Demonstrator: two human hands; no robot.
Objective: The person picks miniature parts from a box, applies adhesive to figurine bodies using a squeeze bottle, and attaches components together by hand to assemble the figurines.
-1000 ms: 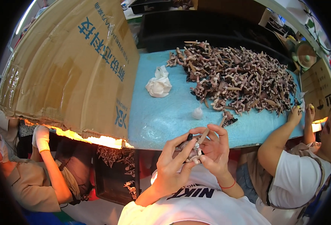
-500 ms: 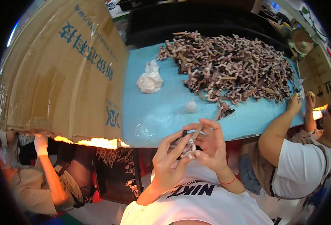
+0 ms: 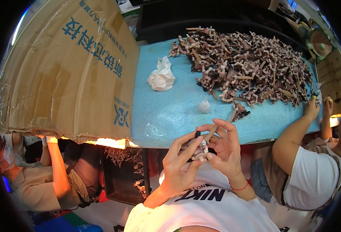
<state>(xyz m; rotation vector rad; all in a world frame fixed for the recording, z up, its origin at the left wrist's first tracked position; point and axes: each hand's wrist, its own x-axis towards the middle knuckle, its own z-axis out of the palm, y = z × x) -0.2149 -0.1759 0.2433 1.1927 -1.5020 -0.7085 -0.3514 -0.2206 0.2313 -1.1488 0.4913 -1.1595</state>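
Observation:
Above my lap, in front of the table's near edge, both my hands hold one small figurine (image 3: 200, 152). It has pale and brownish parts, a black tip and a long tan blade-like piece (image 3: 210, 134) pointing up and right. My left hand (image 3: 178, 157) is closed round its left side, fingers bent over it. My right hand (image 3: 227, 156) pinches its lower right side with the thumb, the other fingers curled behind the blade-like piece. Fingers hide much of the figurine. Beyond my hands, a similar figurine (image 3: 241, 112) lies apart from a large heap of figurines (image 3: 255, 69).
A blue-topped table (image 3: 155, 127) carries crumpled white tissue (image 3: 162, 77) and a small white bulb-shaped thing (image 3: 204, 105). A tall cardboard box (image 3: 70, 77) stands left. Below it, a black tray (image 3: 126, 195) holds more pieces. Co-workers sit left and right; the right one's hand (image 3: 312, 108) is beside the heap.
The whole view has shifted slightly, so the table and heap appear farther right. Both hands keep their hold on the figurine, with little visible change in grip.

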